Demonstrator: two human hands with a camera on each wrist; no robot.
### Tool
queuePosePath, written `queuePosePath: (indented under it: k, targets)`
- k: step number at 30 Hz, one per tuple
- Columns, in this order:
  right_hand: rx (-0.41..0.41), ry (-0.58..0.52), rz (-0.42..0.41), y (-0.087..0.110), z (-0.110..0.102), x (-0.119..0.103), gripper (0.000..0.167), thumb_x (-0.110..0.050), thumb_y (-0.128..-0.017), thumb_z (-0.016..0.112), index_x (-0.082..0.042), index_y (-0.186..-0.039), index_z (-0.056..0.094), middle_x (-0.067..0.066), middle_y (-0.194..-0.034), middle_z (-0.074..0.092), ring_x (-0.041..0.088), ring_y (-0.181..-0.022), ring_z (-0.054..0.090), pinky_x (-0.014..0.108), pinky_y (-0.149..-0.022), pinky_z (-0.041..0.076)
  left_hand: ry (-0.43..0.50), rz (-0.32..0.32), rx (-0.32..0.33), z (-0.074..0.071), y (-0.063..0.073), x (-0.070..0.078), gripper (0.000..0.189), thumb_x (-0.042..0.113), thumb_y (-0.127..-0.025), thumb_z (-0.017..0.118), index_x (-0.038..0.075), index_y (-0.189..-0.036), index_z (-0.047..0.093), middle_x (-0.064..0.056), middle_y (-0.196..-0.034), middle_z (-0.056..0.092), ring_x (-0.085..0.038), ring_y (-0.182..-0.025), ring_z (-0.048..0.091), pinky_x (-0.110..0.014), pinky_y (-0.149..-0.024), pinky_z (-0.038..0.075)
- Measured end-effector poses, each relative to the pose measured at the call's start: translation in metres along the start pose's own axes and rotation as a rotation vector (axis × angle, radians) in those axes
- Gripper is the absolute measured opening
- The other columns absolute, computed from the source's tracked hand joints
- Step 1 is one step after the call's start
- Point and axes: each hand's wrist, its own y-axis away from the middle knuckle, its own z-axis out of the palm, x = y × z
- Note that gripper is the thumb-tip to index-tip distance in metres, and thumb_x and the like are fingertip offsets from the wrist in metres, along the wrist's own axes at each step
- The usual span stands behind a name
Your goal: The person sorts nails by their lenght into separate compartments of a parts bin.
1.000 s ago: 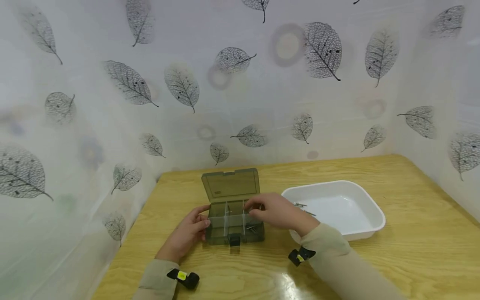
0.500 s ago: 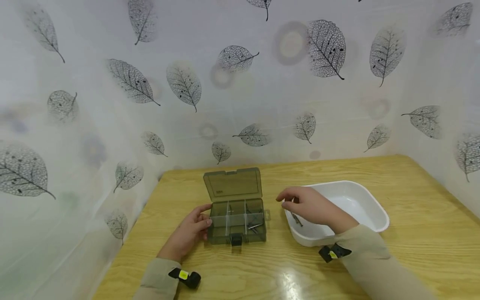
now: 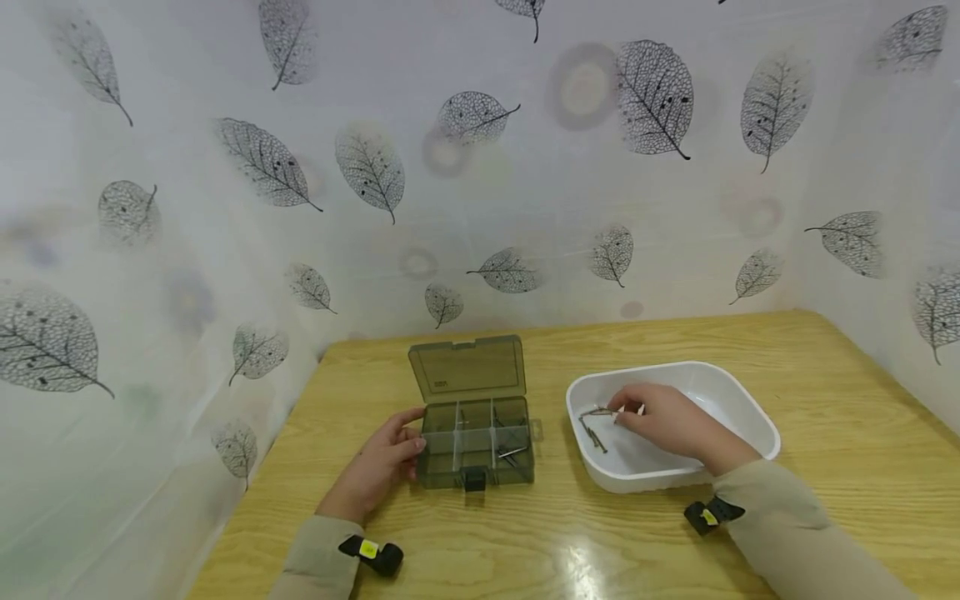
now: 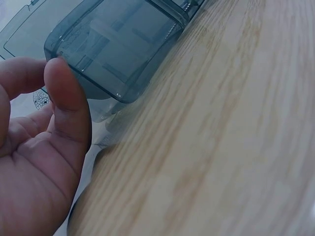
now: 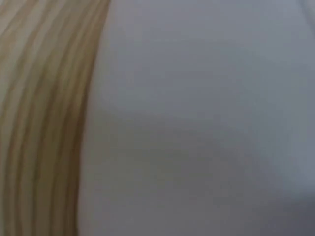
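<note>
Your right hand (image 3: 663, 421) was inside the tray (image 3: 645, 482), near its left end, with the fingers bent downward. The thumb and the forefinger stood with a narrow gap, and their tips were at the end of one of the screws (image 3: 597, 442). Whether you pinched it or only touched it, I could not tell. The screws lay in a small, loose group beside the left wall of the tray; they were thin, brassy to dark brown, and pointed in different directions. The tray was white, smooth and oblong, with rounded corners and a broad, shiny floor.

Your left hand (image 3: 378, 462) held the box (image 3: 440, 478) at its left end, with the thumb and the forefinger against it and the other fingers loosely curled. The box stood flat on the table (image 3: 465, 550), to the left of the tray and apart from it. It was of smoky, see-through grey-green plastic, with six compartments in two rows of three, divided by paler walls. Its lid (image 3: 471, 379) was raised and leaned backward. A black latch (image 3: 475, 479) sat at the middle of the front, and a clear tab (image 3: 536, 430) stuck out on the right side. In the front right compartment lay several thin metal pieces (image 3: 512, 453), one of them bright silver.
</note>
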Motion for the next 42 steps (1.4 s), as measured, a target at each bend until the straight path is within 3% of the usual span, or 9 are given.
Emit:
queuePosePath:
  k: [15,23,29,38,42]
  targets:
    - [-0.078,0.024,0.122,-0.003,0.014,0.017,0.017,-0.008,-0.087,0.067,-0.012,-0.103,0.073,-0.003,-0.090,0.063,0.015,-0.084,0.055,0.038,-0.077,0.046,-0.004,-0.013,0.007,0.000,0.002,0.000,0.059,0.009,-0.104,0.057,0.005,-0.156,0.029,-0.009,-0.106,0.048,-0.018,-0.078,0.047,-0.031,-0.064,0.050]
    - [-0.116,0.040,0.130,-0.005,0.018,0.015,0.009,-0.011,-0.085,0.073,-0.016,-0.089,0.067,-0.003,-0.080,0.059,0.015,-0.075,0.052,0.036,-0.070,0.043,-0.007,-0.032,0.021,-0.001,0.003,-0.001,0.058,0.009,-0.104,0.057,0.007,-0.156,0.030,-0.009,-0.105,0.048,-0.019,-0.076,0.046,-0.032,-0.065,0.050]
    - [-0.126,0.074,0.128,-0.003,0.018,0.013,0.012,-0.012,-0.088,0.073,-0.017,-0.081,0.064,-0.005,-0.078,0.058,0.014,-0.073,0.051,0.034,-0.069,0.042,-0.013,-0.036,0.024,-0.001,0.003,-0.002,0.057,0.009,-0.104,0.056,0.007,-0.155,0.031,-0.009,-0.104,0.049,-0.018,-0.076,0.047,-0.032,-0.065,0.050]
    - [-0.117,0.050,0.107,-0.001,0.012,0.013,0.007,-0.014,-0.094,0.067,-0.016,-0.087,0.067,-0.004,-0.084,0.061,0.014,-0.079,0.052,0.037,-0.073,0.043,-0.019,-0.021,0.010,0.000,0.002,0.000,0.059,0.010,-0.103,0.057,0.006,-0.155,0.031,-0.010,-0.105,0.048,-0.019,-0.076,0.047,-0.032,-0.065,0.051]
    - [-0.128,-0.014,0.115,-0.001,0.007,0.013,0.006,-0.014,-0.098,0.064,-0.013,-0.094,0.069,-0.003,-0.087,0.061,0.015,-0.081,0.053,0.037,-0.074,0.044,-0.019,-0.014,0.004,0.001,0.001,0.002,0.059,0.009,-0.103,0.057,0.005,-0.156,0.030,-0.010,-0.105,0.048,-0.019,-0.077,0.047,-0.032,-0.065,0.051]
